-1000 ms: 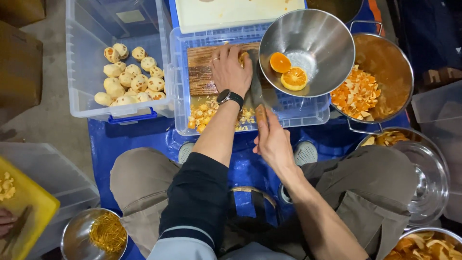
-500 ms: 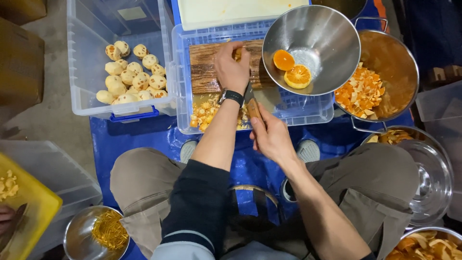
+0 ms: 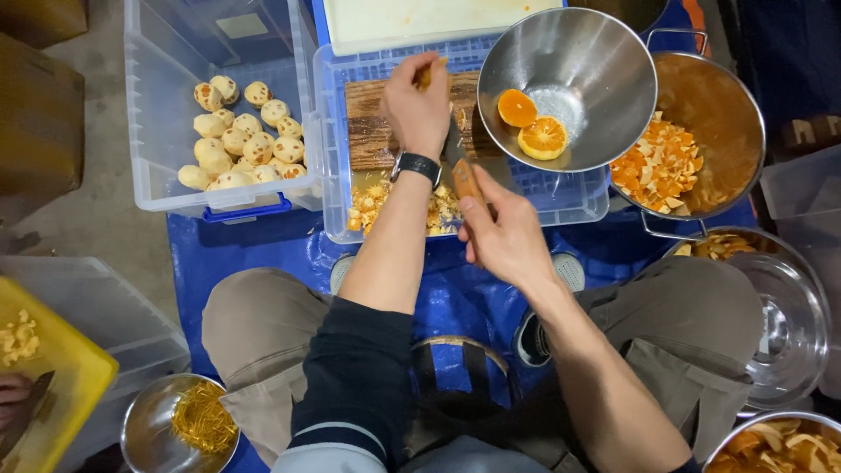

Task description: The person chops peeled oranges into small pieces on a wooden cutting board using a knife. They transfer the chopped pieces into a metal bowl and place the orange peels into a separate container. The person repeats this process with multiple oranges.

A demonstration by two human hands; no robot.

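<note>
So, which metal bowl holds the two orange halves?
The tilted steel bowl above the right hand; the pot beside it holds chopped peel.

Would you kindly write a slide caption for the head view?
Left hand steadies fruit on a wooden board while the right hand holds a knife beside a steel bowl.

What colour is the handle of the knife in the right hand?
Orange-brown, like wood; the knife handle shows in the right hand in the head view.
</note>
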